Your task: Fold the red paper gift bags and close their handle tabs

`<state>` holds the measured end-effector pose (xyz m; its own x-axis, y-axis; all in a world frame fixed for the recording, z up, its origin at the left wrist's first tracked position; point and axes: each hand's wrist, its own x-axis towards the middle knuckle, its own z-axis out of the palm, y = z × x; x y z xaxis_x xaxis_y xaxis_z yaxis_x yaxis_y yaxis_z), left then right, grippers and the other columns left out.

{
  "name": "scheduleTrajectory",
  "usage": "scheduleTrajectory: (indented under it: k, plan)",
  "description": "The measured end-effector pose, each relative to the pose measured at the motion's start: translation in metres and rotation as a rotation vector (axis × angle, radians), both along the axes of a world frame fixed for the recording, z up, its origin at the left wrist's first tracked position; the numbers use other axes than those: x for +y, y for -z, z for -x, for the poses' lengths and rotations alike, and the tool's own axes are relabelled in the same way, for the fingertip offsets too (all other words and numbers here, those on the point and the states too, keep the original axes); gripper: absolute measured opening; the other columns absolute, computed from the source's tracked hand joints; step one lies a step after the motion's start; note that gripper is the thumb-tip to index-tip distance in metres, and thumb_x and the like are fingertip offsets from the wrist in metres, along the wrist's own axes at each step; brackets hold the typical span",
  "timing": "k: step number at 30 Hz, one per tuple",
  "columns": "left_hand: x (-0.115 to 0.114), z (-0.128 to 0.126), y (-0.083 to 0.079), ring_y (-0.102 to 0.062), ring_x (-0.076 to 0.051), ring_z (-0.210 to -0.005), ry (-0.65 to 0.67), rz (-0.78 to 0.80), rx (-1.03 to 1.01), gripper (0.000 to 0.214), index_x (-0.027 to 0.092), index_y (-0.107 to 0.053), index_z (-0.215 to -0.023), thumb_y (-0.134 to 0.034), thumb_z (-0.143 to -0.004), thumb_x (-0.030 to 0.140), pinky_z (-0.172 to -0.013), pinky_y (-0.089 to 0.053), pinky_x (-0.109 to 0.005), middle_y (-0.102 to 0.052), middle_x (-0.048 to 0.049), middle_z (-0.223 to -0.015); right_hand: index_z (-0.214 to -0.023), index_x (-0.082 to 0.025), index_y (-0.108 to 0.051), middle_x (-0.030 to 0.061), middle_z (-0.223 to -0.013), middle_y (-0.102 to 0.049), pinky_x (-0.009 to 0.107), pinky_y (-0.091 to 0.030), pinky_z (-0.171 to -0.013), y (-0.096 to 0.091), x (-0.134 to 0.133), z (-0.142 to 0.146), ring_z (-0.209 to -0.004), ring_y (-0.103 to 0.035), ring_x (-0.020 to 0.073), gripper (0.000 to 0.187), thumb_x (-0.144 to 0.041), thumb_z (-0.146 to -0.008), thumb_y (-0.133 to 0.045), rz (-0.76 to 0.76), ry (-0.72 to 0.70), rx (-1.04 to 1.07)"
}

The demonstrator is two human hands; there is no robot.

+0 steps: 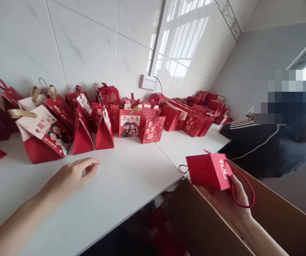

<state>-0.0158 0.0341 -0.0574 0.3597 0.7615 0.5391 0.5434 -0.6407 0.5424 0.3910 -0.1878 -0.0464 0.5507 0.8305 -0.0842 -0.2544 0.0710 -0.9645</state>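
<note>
My right hand (229, 201) holds a small red gift box (209, 170) with gold lettering and a red cord handle, over the edge of a brown cardboard carton (195, 220). Its fingers grip the box from underneath. My left hand (75, 174) lies on the white table (121, 185), fingers loosely curled and holding nothing. It rests just in front of a red-and-cream gift bag (43, 137) and two red triangular bags (94, 133).
Many red gift boxes and bags (193, 113) line the tiled wall along the table's back. A wall socket (149, 82) sits above them. Another person in a dark striped jacket (265, 145) leans over at the right. More red items lie inside the carton.
</note>
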Motion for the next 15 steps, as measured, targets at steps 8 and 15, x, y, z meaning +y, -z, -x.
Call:
scheduleTrajectory:
  k: [8,15]
  plan:
    - [0.004,-0.001,0.006,-0.066,-0.015,-0.055,-0.071,0.003,0.059,0.025,0.031,-0.069,-0.071,-0.059,-0.078,0.053,-0.054,-0.048,-0.023,-0.074,0.0086,-0.068,-0.134,-0.021,-0.032,0.0201,-0.134,-0.046,0.063,-0.039,-0.103,0.061,-0.084,-0.094,-0.121,-0.051,0.0444,0.100,-0.055,-0.051,-0.076,0.397,0.428,-1.080]
    - [0.011,-0.001,0.014,-0.060,-0.017,-0.043,0.035,-0.191,0.029,0.016,0.035,-0.064,-0.071,-0.051,-0.075,0.043,-0.042,-0.040,-0.030,-0.070,0.0099,-0.062,-0.111,-0.032,-0.043,0.0173,-0.118,-0.053,0.060,-0.041,-0.101,0.124,-0.115,-0.094,-0.122,-0.049,0.0524,0.071,-0.053,-0.051,-0.075,0.556,0.292,-0.866]
